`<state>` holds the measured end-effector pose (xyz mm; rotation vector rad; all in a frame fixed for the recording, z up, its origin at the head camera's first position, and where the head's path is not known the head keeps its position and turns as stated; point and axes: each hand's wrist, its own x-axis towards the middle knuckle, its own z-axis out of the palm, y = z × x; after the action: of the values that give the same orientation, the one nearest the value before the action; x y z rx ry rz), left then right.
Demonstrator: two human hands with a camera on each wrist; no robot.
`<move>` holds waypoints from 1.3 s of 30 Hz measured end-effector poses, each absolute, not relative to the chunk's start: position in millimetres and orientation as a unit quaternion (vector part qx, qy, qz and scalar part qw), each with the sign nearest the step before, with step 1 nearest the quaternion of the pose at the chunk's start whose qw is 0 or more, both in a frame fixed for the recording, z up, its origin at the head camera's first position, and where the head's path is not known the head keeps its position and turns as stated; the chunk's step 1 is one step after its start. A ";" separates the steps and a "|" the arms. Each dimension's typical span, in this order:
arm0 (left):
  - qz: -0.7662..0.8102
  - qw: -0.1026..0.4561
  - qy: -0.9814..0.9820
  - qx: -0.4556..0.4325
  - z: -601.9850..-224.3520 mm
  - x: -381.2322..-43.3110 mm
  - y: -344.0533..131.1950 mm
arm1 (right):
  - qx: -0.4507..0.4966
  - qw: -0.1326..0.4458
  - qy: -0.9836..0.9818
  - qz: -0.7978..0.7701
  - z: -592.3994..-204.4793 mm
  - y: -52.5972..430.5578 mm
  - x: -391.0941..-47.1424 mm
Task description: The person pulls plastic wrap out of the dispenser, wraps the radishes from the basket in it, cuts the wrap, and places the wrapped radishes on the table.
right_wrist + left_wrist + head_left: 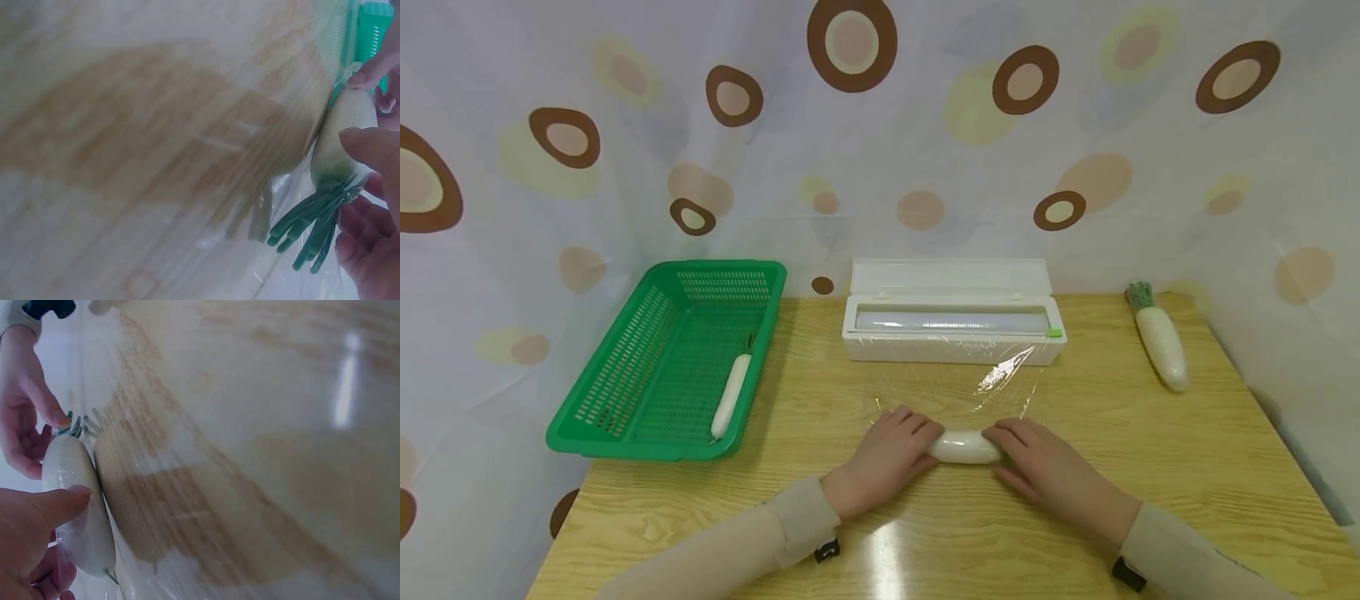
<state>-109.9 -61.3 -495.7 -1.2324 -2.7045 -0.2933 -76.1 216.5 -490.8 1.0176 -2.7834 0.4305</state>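
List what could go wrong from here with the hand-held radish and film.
The film stretched between the white radish and the box might crease or cling to itself. The green stalks, splayed at one end, could leave that end loosely covered. Pulling might drag the box, since the left hand and right hand hold the radish.

A smooth, plump white radish [964, 447] with trimmed green stalks lies crosswise on the surface [805, 392] in shiny clear plastic wrap [1004, 370] that spreads on behind it, its root end in the left hand's grip [891, 450], its stalk end in the right hand's grip [1047, 468].
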 end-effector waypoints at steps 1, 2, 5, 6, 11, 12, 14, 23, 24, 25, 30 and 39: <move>-0.098 0.077 -0.903 -0.412 -495.2 -110.6 -61.6 | 0.338 0.072 -0.927 0.144 -490.9 216.5 -77.0; -0.099 0.076 -0.902 -0.413 -494.8 -111.4 -61.9 | 0.338 0.071 -0.927 0.145 -491.1 216.7 -77.7; -0.097 0.073 -0.902 -0.415 -494.4 -114.7 -62.8 | 0.339 0.073 -0.927 0.145 -490.3 216.6 -80.0; -0.095 0.070 -0.902 -0.415 -494.4 -115.7 -63.1 | 0.342 0.075 -0.925 0.145 -489.8 216.4 -80.9; -0.098 0.038 -0.905 -0.413 -496.1 -119.1 -64.5 | 0.352 0.086 -0.921 0.143 -487.8 216.5 -84.7; -0.098 0.033 -0.905 -0.413 -496.5 -119.5 -64.8 | 0.353 0.087 -0.921 0.141 -487.6 216.7 -85.2; -0.099 0.029 -0.905 -0.412 -496.5 -120.0 -65.3 | 0.356 0.086 -0.920 0.137 -487.2 216.8 -86.3; -0.110 0.042 -0.906 -0.407 -500.9 -127.2 -64.9 | 0.373 0.109 -0.915 0.114 -489.1 216.0 -93.2; -0.112 0.044 -0.906 -0.405 -501.2 -128.2 -64.8 | 0.372 0.110 -0.915 0.112 -489.3 216.3 -94.4; -0.115 0.044 -0.907 -0.403 -501.2 -128.7 -65.0 | 0.372 0.111 -0.915 0.109 -489.1 216.4 -95.0; -0.135 0.031 -0.906 -0.400 -500.9 -131.1 -67.0 | 0.351 0.079 -0.927 0.108 -488.4 217.4 -98.3; -0.205 -0.005 -0.896 -0.393 -499.2 -137.2 -74.9 | 0.345 0.067 -0.927 0.128 -486.0 221.9 -106.2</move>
<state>-137.2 -74.9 -499.2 -1.2388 -2.8238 -0.6467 -106.2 221.9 -486.0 1.0400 -2.7947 0.3844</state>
